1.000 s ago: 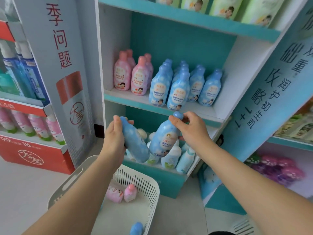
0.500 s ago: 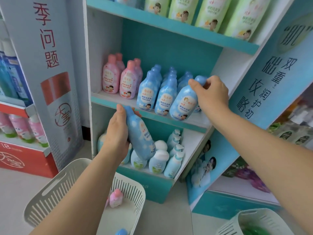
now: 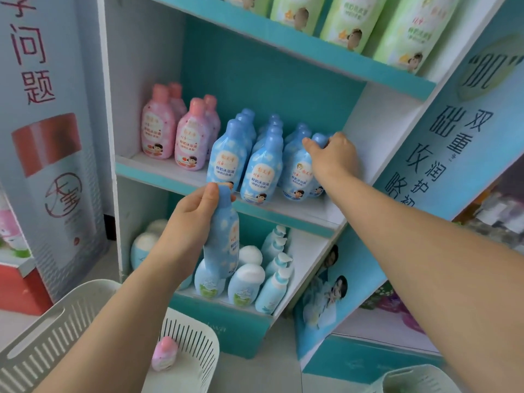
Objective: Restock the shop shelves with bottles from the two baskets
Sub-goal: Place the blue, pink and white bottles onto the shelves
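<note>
The left hand (image 3: pixel 195 222) is curled round the neck and upper body of a blue bottle (image 3: pixel 224 245), thumb near the cap, holding it roughly upright in the air just in front of the middle shelf (image 3: pixel 309 209) edge, its lower half hanging before the bottom compartment. The right hand (image 3: pixel 336 157) reaches further in, to the right end of that shelf, where its fingers close over the blue cap of another blue bottle (image 3: pixel 319 140); most of that bottle's body is hidden behind the wrist, so whether its base sits flat on the shelf cannot be told. To its left stand rows of matching blue bottles (image 3: pixel 226 157) running from near to far, and at the left end of the same shelf a group of pink bottles (image 3: pixel 158 129). The shelf above carries tall green bottles (image 3: pixel 346 21). The bottom shelf holds white-capped bottles (image 3: pixel 243 285) and pale blue pump bottles (image 3: pixel 273 287). On the floor at the near left is a white slotted basket (image 3: pixel 42 330) with a small pink bottle (image 3: pixel 164 354) lying inside it. The rim of a second white basket (image 3: pixel 408 377) shows at the near right, below the right forearm.
</note>
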A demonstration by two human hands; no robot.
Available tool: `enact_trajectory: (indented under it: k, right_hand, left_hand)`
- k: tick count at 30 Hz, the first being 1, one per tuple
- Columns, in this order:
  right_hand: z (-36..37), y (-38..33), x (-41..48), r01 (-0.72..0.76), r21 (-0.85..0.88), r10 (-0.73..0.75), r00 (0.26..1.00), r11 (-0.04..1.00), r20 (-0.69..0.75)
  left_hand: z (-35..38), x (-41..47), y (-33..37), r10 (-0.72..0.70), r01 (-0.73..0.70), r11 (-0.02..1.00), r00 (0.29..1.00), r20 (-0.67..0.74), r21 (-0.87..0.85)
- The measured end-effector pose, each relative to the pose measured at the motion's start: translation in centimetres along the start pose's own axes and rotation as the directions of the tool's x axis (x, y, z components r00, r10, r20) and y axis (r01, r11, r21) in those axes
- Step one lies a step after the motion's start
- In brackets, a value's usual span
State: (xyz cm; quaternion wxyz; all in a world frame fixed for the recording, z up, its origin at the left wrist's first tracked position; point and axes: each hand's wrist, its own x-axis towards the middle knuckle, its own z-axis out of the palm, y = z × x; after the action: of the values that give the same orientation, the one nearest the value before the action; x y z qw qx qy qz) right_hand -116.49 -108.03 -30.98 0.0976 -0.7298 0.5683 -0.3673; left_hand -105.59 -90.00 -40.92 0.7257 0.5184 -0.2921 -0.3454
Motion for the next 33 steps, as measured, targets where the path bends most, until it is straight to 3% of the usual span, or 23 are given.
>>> enact_trajectory:
  k: [11,24,27,30,33]
  right_hand:
    - [2.4,-0.3,2.0,-0.002,-0.044,0.004,0.998,0.999,0.057]
    - [3.1,0.7,1.8,0.052,-0.029,-0.05,0.996,0.998,0.079]
    - [2.3,0.6,0.4,0.087,0.049,-0.086,0.996,0.995,-0.006]
    - [1.0,0.4,-2.9,0.223,0.187,-0.205,0.973,0.957,-0.109]
    - [0.2,-0.2,-7.0,0.315,0.313,-0.335,0.942,0.896,0.01]
  left_hand:
    - [0.5,1.3,-0.3,-0.064,0.072,0.987,0.996,0.059,-0.144]
    - [0.8,0.8,-0.5,-0.069,0.083,0.986,0.992,0.103,-0.141]
    - [0.5,0.6,-0.2,-0.06,0.076,0.988,0.992,0.113,-0.137]
    - [0.4,0.3,0.1,-0.055,0.073,0.987,0.991,0.124,-0.145]
    - [0.4,0.0,0.3,-0.041,0.063,0.982,0.991,0.124,-0.179]
